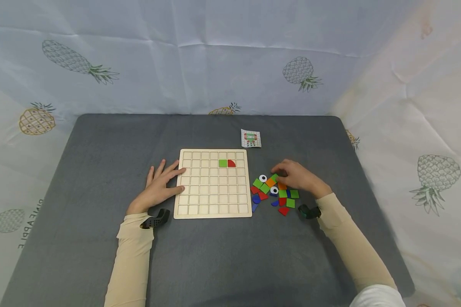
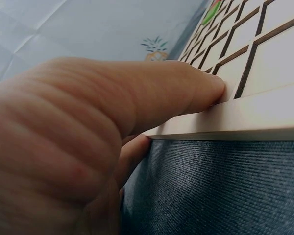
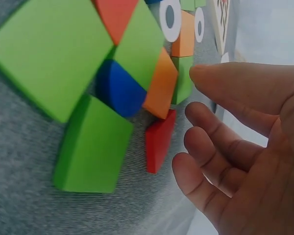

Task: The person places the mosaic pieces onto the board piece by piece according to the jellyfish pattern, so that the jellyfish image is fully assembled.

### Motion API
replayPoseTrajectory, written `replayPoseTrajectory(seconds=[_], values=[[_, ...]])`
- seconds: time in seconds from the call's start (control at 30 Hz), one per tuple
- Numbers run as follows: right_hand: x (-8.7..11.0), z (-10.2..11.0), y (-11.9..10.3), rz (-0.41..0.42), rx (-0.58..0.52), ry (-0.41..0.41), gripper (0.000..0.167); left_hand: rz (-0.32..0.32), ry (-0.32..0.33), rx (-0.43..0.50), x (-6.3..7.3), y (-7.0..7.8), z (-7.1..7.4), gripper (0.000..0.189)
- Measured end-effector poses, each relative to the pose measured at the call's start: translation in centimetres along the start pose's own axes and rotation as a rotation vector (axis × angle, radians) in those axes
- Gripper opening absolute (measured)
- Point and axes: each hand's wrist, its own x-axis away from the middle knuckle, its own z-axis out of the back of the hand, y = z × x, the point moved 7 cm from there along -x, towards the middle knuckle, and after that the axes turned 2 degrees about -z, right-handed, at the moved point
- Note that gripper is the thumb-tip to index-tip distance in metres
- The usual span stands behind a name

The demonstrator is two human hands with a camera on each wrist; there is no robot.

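The left hand [image 1: 157,187] lies flat on the grey mat [image 1: 100,170] at the left edge of the wooden grid board [image 1: 214,183], fingers straight and spread; in the left wrist view the thumb tip [image 2: 206,85] presses on the board's rim. It holds nothing.

The right hand [image 1: 297,177] rests over the far right part of the tile pile [image 1: 274,194], which lies on the mat just right of the board. Its fingers are loosely bent and parted, and the right wrist view shows an open palm with the fingertips [image 3: 198,73] just beside a green tile [image 3: 183,78] and an orange tile [image 3: 161,85], gripping neither.

On the board, a green square [image 1: 223,163] and a red quarter-round [image 1: 231,163] sit side by side in the second row from the far edge. A small pattern card [image 1: 251,138] lies on the mat just beyond the board's far right corner.
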Motion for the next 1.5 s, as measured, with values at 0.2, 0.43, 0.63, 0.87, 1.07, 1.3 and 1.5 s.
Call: replayPoseTrajectory(seconds=[0.2,0.43,0.63,0.87,1.07,1.3,1.5], values=[[0.0,-0.3,0.2,-0.006,0.024,0.013,0.029,-0.005,-0.002,0.002,0.0,-0.1,-0.1,0.068],[0.0,-0.2,0.3,-0.008,0.039,0.033,0.024,0.001,0.0,-0.001,-0.1,-0.3,-0.1,0.069],[0.1,0.0,1.2,-0.051,-0.068,0.045,0.013,0.002,-0.006,-0.004,0.0,-0.2,-0.1,0.068],[-0.1,2.0,0.5,-0.06,-0.142,0.09,0.017,0.009,-0.007,-0.012,0.1,-0.2,0.0,0.068],[-1.1,4.3,-0.8,-0.046,-0.189,0.174,0.024,-0.002,-0.01,-0.009,0.0,-0.1,0.0,0.067],[-2.7,5.4,-3.1,-0.008,-0.272,0.233,0.022,-0.001,-0.003,-0.013,0.0,-0.1,0.0,0.067],[-4.0,6.0,-4.7,-0.004,-0.315,0.265,0.018,0.003,-0.005,-0.008,0.1,-0.1,0.0,0.067]])
